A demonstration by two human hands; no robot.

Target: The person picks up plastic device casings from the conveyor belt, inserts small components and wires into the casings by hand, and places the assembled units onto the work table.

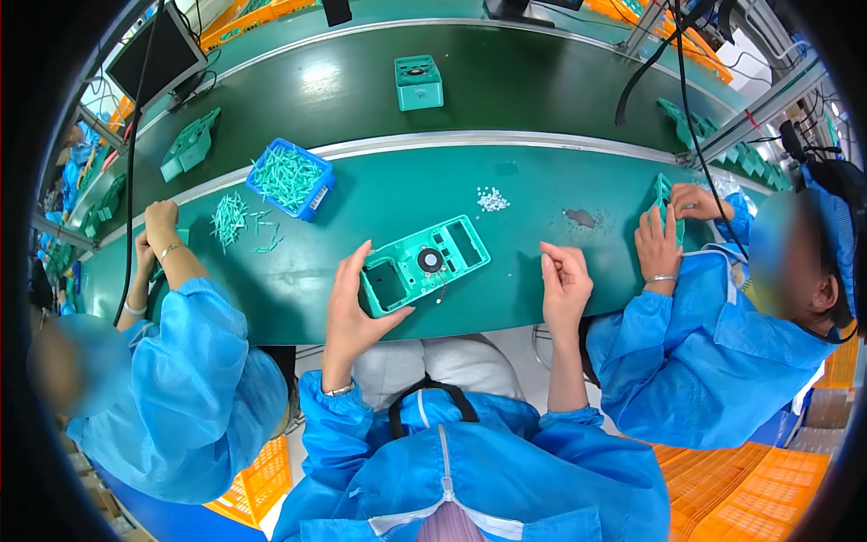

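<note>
My left hand (352,304) grips the left end of a green plastic housing (417,287), thumb at its lower edge and fingers at its upper left side. The housing lies tilted, its right end higher, and has a round black part (431,260) with a short wire hanging below it. To the right of the housing, apart from it, my right hand (567,285) is raised with its fingers curled and thumb against the index finger. Whatever may be between those fingertips is too small to make out. Small white pieces (492,200) lie in a pile beyond the housing.
A blue bin (316,200) of green sticks stands at the back left, beside loose green sticks (229,219). Dark crumbs (580,218) lie right of centre. Co-workers sit at both sides, hands on green parts. A green housing (419,83) stands on the conveyor (524,90).
</note>
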